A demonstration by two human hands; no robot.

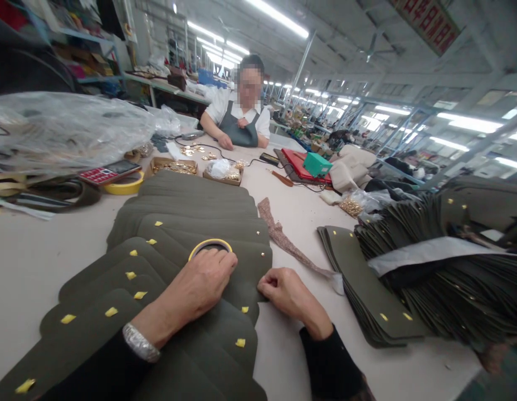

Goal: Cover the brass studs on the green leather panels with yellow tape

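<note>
Dark olive panels lie overlapped in a spread across the table, with small yellow tape pieces stuck on many of them. My left hand is over the middle of the spread, its fingers closed on a roll of yellow tape whose rim shows beyond the knuckles. At the right edge of the panels my right hand has its thumb and fingers pinched together. What lies between those fingertips is hidden. Two small metal studs show on a panel just above it.
A strip of brown textured material lies right of the spread. Further right are stacked olive panels. Behind are boxes of gold-coloured metal parts, another yellow tape roll and a red case. A person sits across the table.
</note>
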